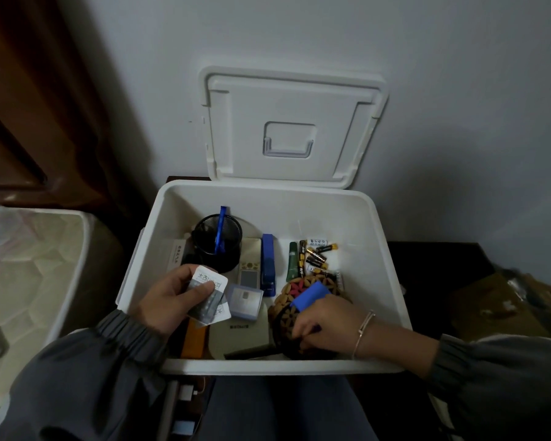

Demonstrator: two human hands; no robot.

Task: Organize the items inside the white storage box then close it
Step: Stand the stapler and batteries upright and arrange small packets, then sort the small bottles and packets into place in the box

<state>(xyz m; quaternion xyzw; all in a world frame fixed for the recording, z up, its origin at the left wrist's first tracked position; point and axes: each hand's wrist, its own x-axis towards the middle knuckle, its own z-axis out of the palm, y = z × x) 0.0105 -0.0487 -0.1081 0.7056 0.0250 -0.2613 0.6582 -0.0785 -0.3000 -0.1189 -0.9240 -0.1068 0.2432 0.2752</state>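
The white box [268,367] stands open in front of me, its lid [293,100] propped upright against the wall. My left hand [169,300] pinches a packet [209,297] in its fingers above the box's left side. My right hand [328,323] grips a blue piece [310,296] over the coaster [283,308], near the batteries [315,256].

Cup [217,240] left of stapler [267,264], batteries [316,254] right

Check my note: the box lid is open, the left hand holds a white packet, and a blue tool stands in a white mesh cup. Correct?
Not quite: the mesh cup holding the blue tool is black, not white, as the head view shows. The rest stands.
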